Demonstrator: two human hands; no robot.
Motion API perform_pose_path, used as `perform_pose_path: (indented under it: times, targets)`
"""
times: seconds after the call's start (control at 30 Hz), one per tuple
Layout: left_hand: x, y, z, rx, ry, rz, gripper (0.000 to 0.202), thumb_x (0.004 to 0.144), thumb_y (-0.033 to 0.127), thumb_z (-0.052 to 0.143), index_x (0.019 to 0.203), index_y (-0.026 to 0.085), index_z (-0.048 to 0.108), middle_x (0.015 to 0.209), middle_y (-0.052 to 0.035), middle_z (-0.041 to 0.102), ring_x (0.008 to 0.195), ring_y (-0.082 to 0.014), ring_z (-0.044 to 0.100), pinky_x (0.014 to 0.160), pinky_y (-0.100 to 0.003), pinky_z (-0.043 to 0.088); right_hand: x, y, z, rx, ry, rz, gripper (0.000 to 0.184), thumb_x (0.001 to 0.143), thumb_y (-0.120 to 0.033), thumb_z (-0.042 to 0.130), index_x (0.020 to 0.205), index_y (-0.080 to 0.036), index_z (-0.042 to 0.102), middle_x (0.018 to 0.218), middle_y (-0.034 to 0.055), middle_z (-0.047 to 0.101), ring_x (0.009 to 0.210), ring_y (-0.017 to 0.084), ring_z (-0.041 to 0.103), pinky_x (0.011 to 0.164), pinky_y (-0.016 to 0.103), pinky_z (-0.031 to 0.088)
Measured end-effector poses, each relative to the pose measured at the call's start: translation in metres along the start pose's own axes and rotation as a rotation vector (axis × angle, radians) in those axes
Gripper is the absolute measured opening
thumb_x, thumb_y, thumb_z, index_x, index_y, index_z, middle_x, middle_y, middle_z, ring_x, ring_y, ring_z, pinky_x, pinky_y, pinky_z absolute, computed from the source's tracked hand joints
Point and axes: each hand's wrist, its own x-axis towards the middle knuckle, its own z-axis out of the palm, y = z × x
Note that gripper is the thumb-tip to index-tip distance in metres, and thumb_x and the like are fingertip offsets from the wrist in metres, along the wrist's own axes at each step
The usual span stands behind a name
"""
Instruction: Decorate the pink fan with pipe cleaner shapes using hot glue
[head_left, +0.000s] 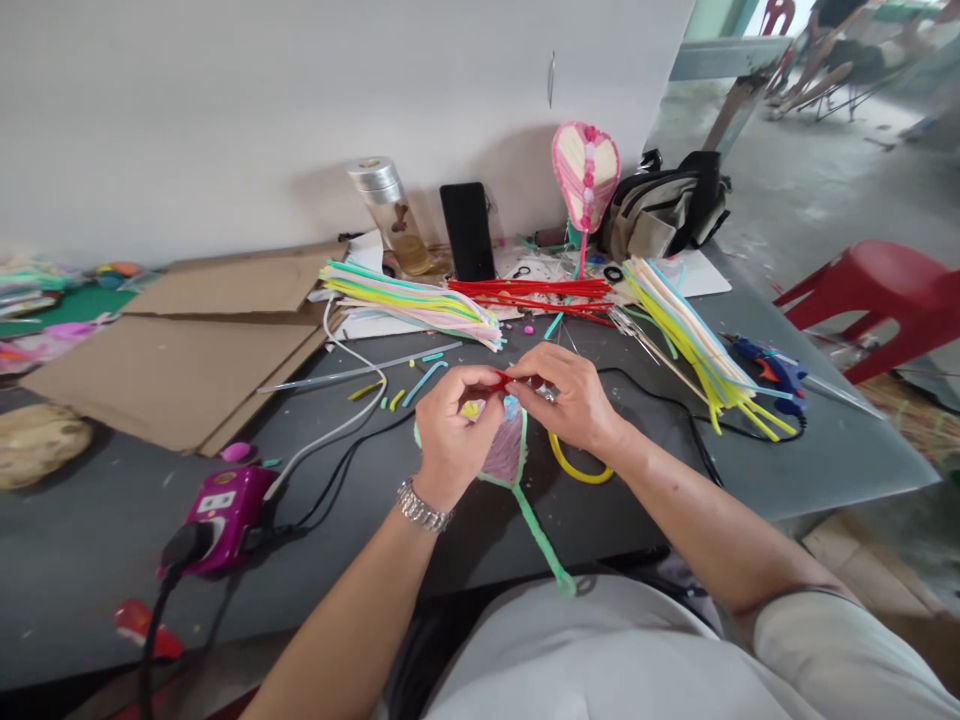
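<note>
My left hand (454, 425) and my right hand (571, 395) meet over the dark table, fingers pinched together on a small red pipe-cleaner piece (500, 381). Beneath them lies a handmade fan (510, 455) with a pinkish face, a green rim and a green handle that runs down toward my lap. A watch sits on my left wrist. A yellow loop (576, 468) lies just below my right hand.
Bundles of pastel sticks (420, 298), red sticks (540, 295) and yellow-white sticks (694, 335) lie behind. A finished pink fan (586, 175), a phone (467, 230), a bottle (390, 212) and a bag (664, 205) stand by the wall. Cardboard (180, 345), a magenta device (225, 505) and a blue glue gun (772, 370) flank me.
</note>
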Motion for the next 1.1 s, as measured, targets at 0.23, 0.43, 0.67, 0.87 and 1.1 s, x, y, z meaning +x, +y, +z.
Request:
perform_pose_path:
  times: [0.23, 0.43, 0.67, 0.87, 1.1]
  targets:
    - [0.0005, 0.0002, 0.0005, -0.018, -0.007, -0.084, 0.011, 0.077, 0.014, 0.065, 0.085, 0.02, 0.07, 0.081, 0.0015, 0.078, 0.069, -0.0123, 0.074, 0.068, -0.021, 0.06, -0.0022, 0.0006, 0.0032, 0.03, -0.014, 0.082, 0.009, 0.094, -0.016, 0.059, 0.092, -0.019, 0.068, 0.084, 0.0039, 0.07, 0.073, 0.015, 0.063, 0.067, 0.028, 0.051]
    - [0.0027, -0.0001, 0.0019, -0.15, 0.008, -0.179, 0.007, 0.076, 0.015, 0.071, 0.081, 0.019, 0.071, 0.076, 0.0017, 0.076, 0.064, -0.0106, 0.071, 0.061, -0.018, 0.057, -0.0018, 0.0005, 0.0047, 0.039, -0.009, 0.072, 0.012, 0.094, -0.013, 0.057, 0.093, -0.019, 0.068, 0.083, 0.0039, 0.07, 0.074, 0.015, 0.063, 0.068, 0.028, 0.05]
    - [0.0033, -0.0016, 0.001, -0.228, -0.024, -0.275, 0.01, 0.074, 0.021, 0.073, 0.083, 0.019, 0.071, 0.075, 0.0002, 0.075, 0.063, -0.0121, 0.069, 0.059, -0.02, 0.056, 0.0005, 0.0013, 0.0013, -0.006, -0.04, 0.026, 0.012, 0.098, -0.017, 0.056, 0.093, -0.019, 0.067, 0.084, 0.0046, 0.071, 0.076, 0.016, 0.063, 0.071, 0.03, 0.05]
    - [0.0022, -0.0041, 0.0032, -0.238, -0.046, -0.259, 0.01, 0.074, 0.019, 0.073, 0.083, 0.02, 0.07, 0.077, 0.0007, 0.075, 0.063, -0.0119, 0.069, 0.06, -0.021, 0.057, 0.0016, 0.0025, -0.0011, -0.115, -0.062, -0.054, 0.013, 0.101, -0.019, 0.053, 0.093, -0.019, 0.064, 0.084, 0.006, 0.071, 0.077, 0.018, 0.062, 0.072, 0.03, 0.049]
    - [0.0004, 0.0, 0.0034, -0.147, -0.005, -0.093, 0.009, 0.078, 0.013, 0.067, 0.084, 0.02, 0.066, 0.088, -0.0003, 0.077, 0.075, -0.0119, 0.072, 0.069, -0.021, 0.059, -0.0018, -0.0035, 0.0052, -0.127, -0.037, 0.005, 0.016, 0.1, -0.017, 0.049, 0.09, -0.02, 0.062, 0.079, 0.0043, 0.066, 0.073, 0.017, 0.059, 0.069, 0.03, 0.046]
